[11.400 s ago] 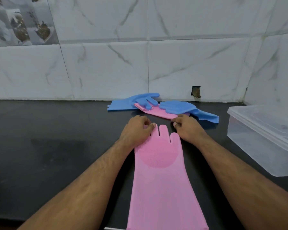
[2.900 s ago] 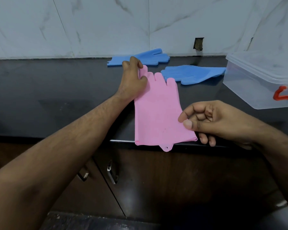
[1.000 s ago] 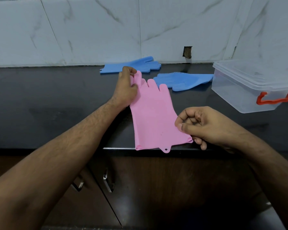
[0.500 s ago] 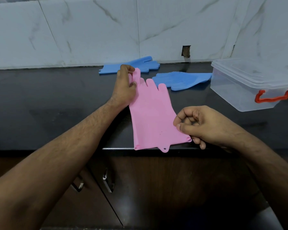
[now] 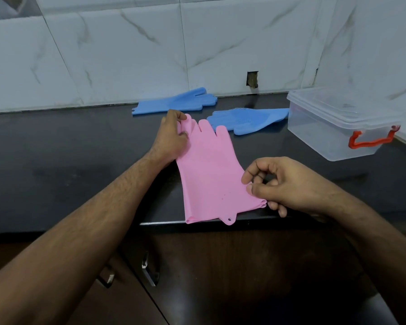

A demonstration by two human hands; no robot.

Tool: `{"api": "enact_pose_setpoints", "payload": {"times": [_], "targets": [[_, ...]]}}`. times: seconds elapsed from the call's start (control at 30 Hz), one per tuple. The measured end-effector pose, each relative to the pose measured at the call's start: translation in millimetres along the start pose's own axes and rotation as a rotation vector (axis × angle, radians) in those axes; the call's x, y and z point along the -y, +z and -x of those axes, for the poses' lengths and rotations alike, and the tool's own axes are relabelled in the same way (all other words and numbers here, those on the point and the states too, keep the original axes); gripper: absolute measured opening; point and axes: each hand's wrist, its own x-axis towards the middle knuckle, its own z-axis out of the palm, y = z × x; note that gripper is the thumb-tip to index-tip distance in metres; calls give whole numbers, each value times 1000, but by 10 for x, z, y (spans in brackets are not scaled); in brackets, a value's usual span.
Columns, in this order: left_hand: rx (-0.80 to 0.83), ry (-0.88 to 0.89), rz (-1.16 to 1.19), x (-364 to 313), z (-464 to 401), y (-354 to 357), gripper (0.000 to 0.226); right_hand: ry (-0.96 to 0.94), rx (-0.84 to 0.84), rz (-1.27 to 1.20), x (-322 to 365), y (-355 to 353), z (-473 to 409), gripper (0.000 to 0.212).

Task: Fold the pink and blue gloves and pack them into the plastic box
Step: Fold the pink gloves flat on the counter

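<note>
Pink gloves [image 5: 211, 174] lie stacked flat on the black counter [image 5: 68, 160], cuffs at the front edge, fingers pointing to the wall. My left hand [image 5: 172, 137] pinches the fingertips at the far left corner. My right hand [image 5: 286, 184] pinches the cuff's right corner between thumb and forefinger. Two blue gloves lie behind: one [image 5: 176, 104] along the wall, the other [image 5: 246, 118] bristle side up, touching the plastic box [image 5: 333, 130]. The clear box stands at the right with its lid on and a red handle [image 5: 370, 140].
A white marble-tiled wall [image 5: 127, 55] closes the back and right of the counter. Dark wooden cabinet doors with metal handles [image 5: 148, 270] sit below the counter's front edge.
Over the last second both hands keep their hold on the pink gloves with barely any motion. Much earlier a single pink glove lay lengthwise with bristles up.
</note>
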Motion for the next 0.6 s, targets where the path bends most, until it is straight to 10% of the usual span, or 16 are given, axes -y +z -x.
{"api": "enact_pose_setpoints", "payload": {"times": [0.6], "targets": [[61,9,-15,-61,45,-5,34,-128,-111,152,-59,-100,-315,4]]}}
